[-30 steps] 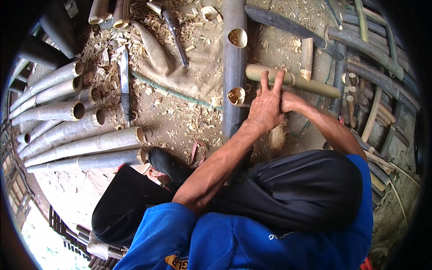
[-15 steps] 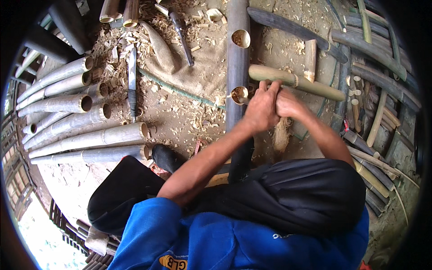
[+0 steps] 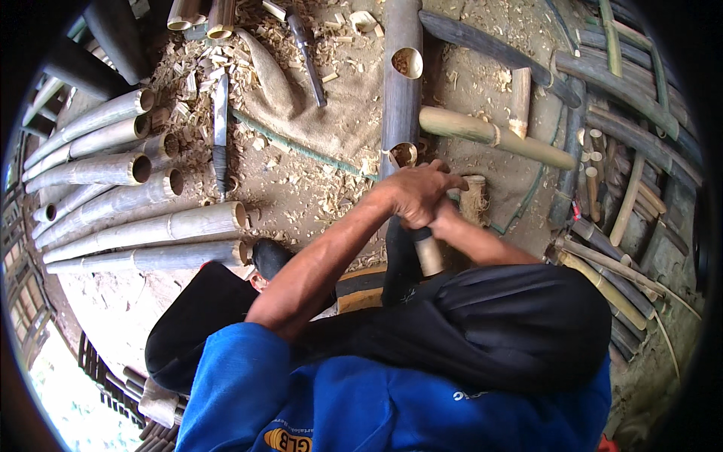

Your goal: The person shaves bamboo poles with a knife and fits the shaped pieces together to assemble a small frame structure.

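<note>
A thick dark bamboo pole (image 3: 401, 98) lies lengthwise before me, with two oval openings cut in its upper side. At the nearer opening (image 3: 404, 154), my left hand (image 3: 410, 190) is closed around a tool with a pale wooden handle (image 3: 429, 255) and a dark band. Some of its fingers point off to the right. Just below and to the right, my right hand (image 3: 444, 218) is closed on the same tool, partly covered by the left. The handle's end sticks out toward my lap. My hands hide most of the tool's working end, so its kind is unclear.
A greenish bamboo piece (image 3: 489, 135) lies crosswise against the pole's right side. Left are a long knife (image 3: 221, 135), a chisel-like tool (image 3: 305, 64), and several cut bamboo lengths (image 3: 143, 222). Wood shavings cover a sack (image 3: 316, 124). More bamboo (image 3: 640, 143) is stacked at right.
Both hands have come nearer to my body and slightly left, swinging the tool so its pale handle now shows below them. A fibrous, stump-like piece behind the hands is more exposed.
</note>
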Demonstrator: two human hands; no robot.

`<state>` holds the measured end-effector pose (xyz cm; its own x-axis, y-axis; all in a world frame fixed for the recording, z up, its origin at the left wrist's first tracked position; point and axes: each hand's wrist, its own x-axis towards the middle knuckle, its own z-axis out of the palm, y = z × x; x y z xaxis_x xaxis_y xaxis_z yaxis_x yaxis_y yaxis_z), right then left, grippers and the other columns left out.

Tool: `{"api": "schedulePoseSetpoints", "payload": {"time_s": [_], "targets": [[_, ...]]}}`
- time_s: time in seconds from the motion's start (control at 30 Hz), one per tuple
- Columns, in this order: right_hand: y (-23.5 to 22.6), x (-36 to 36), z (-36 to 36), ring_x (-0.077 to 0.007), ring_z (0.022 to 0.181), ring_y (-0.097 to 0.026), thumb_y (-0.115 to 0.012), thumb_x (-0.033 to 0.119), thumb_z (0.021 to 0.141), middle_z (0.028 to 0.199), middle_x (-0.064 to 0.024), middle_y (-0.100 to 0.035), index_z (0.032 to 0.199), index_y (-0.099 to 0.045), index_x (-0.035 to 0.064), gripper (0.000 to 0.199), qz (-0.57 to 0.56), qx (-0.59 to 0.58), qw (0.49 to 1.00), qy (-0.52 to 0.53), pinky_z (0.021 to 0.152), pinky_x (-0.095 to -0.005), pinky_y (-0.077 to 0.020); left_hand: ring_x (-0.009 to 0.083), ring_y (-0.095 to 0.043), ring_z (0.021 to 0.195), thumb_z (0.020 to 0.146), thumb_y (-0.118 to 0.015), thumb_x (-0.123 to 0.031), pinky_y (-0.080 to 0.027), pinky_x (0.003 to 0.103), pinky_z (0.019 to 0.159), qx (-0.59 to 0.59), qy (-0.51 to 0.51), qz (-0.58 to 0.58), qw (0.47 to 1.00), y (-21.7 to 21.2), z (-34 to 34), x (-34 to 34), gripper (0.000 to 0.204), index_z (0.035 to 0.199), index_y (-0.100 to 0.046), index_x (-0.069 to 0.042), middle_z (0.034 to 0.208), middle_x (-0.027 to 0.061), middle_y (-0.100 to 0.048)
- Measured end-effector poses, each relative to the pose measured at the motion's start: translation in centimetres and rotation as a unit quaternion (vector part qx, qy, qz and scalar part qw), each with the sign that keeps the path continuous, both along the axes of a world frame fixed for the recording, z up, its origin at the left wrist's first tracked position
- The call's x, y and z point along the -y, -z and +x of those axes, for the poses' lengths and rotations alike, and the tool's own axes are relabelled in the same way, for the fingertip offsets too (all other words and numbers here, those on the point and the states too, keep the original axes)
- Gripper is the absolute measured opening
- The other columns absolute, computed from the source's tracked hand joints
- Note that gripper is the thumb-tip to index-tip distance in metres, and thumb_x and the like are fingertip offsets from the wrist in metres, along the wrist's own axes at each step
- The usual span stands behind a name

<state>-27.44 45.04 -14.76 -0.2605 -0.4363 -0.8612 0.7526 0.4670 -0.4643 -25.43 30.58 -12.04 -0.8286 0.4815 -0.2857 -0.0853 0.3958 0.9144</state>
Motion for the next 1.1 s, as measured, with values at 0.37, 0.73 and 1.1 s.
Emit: {"api": "schedulePoseSetpoints", "payload": {"time_s": [0.37,0.73,1.1], "targets": [[-1.8,-0.6,2.4,-0.02,0.094,-0.064,-0.047,0.032,0.103,0.104,-0.0091,-0.067,0.115,-0.058,0.0056,0.031,-0.157,0.226,0.95,0.147,0.081,-0.0378,-0.0529,0.0392,-0.068,0.086,0.078,-0.066,-0.013,-0.055,0.049,0.07,0.171,-0.181,-0.301,0.92,-7.6,13.5,2.4,0.035,0.102,-0.045,0.001,0.099,0.0243,-0.061],[-0.4,1.1,1.2,-0.0244,0.083,-0.07,-0.052,0.024,0.1,0.097,-0.0132,-0.071,0.11,-0.063,0.0002,0.028,-0.166,0.277,0.924,0.203,0.075,-0.0401,-0.0602,0.0412,-0.068,0.075,0.072,-0.061,-0.006,-0.055,0.049,0.073,0.197,-0.034,-0.306,0.931,-9.2,5.6,7.3,0.015,0.082,-0.061,0.006,0.074,0.0234,-0.067],[0.0,-1.0,-5.3,-0.0189,0.06,-0.066,-0.056,0.029,0.093,0.07,-0.0092,-0.067,0.082,-0.068,0.0022,0.032,0.014,0.08,0.985,-0.153,0.053,-0.0321,-0.056,0.0466,-0.067,0.08,0.08,-0.067,-0.022,-0.055,0.052,0.076,0.326,-0.364,-0.099,0.867,-4.8,9.9,-8.8,0.047,0.1,-0.045,0.014,0.079,0.0318,-0.065]]}}
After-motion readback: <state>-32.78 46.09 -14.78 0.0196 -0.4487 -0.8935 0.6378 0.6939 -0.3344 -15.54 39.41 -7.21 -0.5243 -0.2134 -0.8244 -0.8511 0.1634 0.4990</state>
